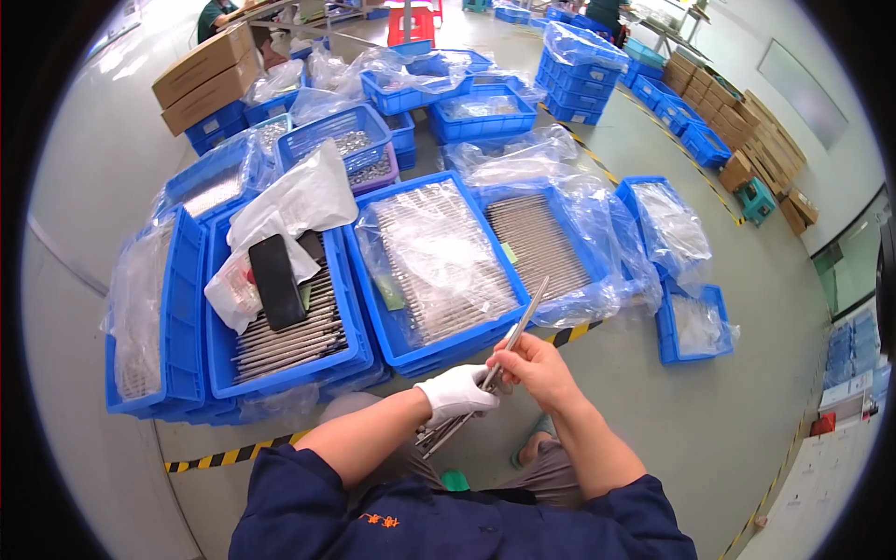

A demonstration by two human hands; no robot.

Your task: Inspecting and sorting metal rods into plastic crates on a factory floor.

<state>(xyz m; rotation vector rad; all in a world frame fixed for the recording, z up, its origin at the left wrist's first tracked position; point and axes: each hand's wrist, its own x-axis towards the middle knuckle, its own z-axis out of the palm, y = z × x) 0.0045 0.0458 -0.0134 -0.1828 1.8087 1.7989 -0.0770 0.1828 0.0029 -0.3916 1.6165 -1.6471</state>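
My left hand (457,392), in a white glove, is closed around a bundle of thin metal rods (439,434) that stick out downward and to the left. My bare right hand (532,366) pinches one long metal rod (525,313) that slants up and to the right, its lower end at the gloved hand. Both hands meet just in front of a blue crate (439,347) lined with clear plastic and filled with rows of rods.
Several blue crates of metal rods surround me on the grey floor. A black phone (276,280) lies on the rods in the left crate (280,369). Cardboard boxes (207,75) stand far left. Yellow-black floor tape (233,455) runs below the crates. A person sits at the top left.
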